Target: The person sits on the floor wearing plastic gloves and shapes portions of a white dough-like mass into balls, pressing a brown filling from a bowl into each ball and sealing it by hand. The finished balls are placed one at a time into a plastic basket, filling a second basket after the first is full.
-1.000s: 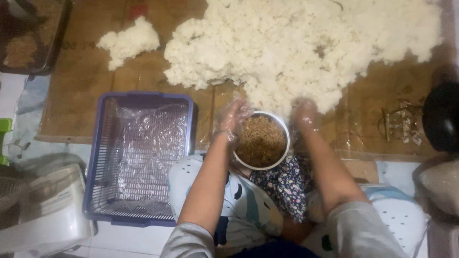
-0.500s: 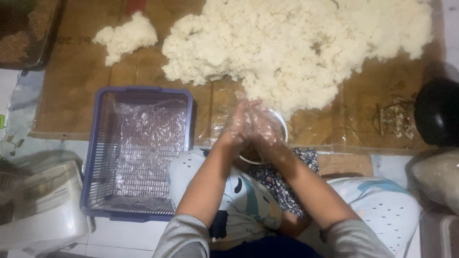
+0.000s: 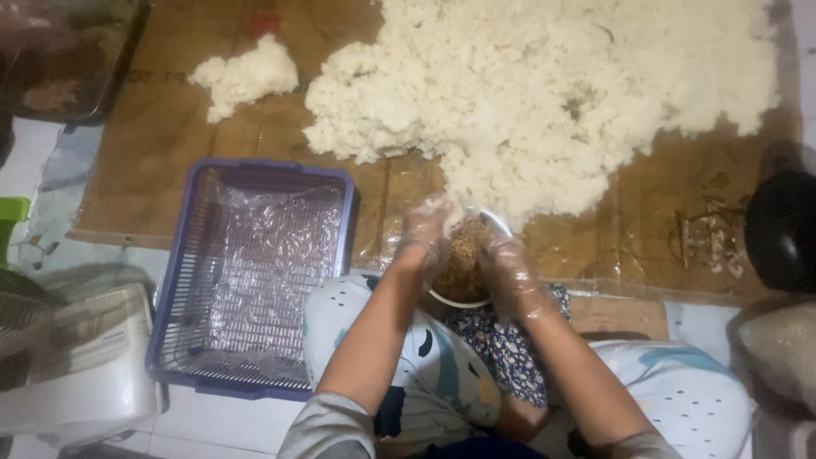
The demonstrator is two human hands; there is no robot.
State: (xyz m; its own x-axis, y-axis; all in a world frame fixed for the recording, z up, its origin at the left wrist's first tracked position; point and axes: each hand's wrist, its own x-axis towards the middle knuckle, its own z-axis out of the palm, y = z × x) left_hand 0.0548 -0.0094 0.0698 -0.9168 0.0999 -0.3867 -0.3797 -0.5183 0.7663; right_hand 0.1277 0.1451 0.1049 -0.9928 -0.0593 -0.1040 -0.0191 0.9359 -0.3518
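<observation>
So the person is sitting on the floor with a small white bowl (image 3: 466,270) pretty much in their lap, right at the near edge of the brown cardboard sheet (image 3: 153,161). The bowl has some brown crumbly filling (image 3: 463,253) in it. Both hands are in thin clear plastic gloves. The left hand (image 3: 427,235) is over the left rim of the bowl, fingers curled loosely inward, and there's a bit of white rice stuck at the fingertips. Can't really tell if it's actually pinching anything, it's kinda blurry. The right hand (image 3: 508,270) sits on the right side of the bowl, fingers bent and cupped against it, but again I can't say whether it's gripping the bowl or just resting there.

Just beyond the bowl is a huge pile of cooked white rice (image 3: 544,93) spread all over the cardboard, its near edge just about touching the bowl. A smaller clump of rice (image 3: 246,75) sits apart on the left. Next to the person's left knee there's a purple plastic basket (image 3: 200,340) lined with clear plastic wrap, and a white appliance (image 3: 76,365) farther left. Something round and black (image 3: 782,229) is at the right edge.
</observation>
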